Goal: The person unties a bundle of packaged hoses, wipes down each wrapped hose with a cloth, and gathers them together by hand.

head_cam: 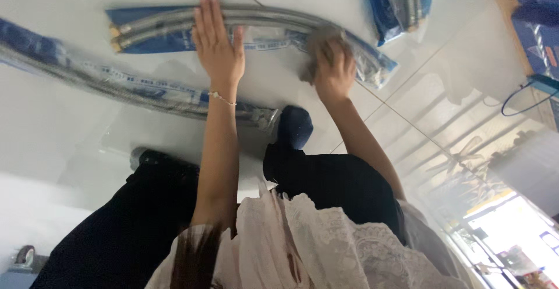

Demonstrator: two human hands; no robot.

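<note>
A person crouches over a glossy white tiled floor (52, 120), seen from above their head. The left hand (216, 44) lies flat, fingers straight and close together, palm pressing down on a clear-and-blue plastic packet (169, 33) of 2 braided metal hoses (163, 24) with brass end fittings (the flat press looks meant to keep the slippery packet from sliding). A thin bracelet (221, 98) circles that wrist. The right hand (333, 68) is curled, fingers closed around a crumpled grey cloth (320, 41) held against the right end of the same packet, as if wiping it. The packet lies toward the far edge of the floor in view. A 2nd packaged hose (116, 88) lies nearer the person, running from the left edge to a metal fitting beside a dark blue shoe (294, 127). A 3rd blue packet (402, 1) sits at the far right corner.
</note>
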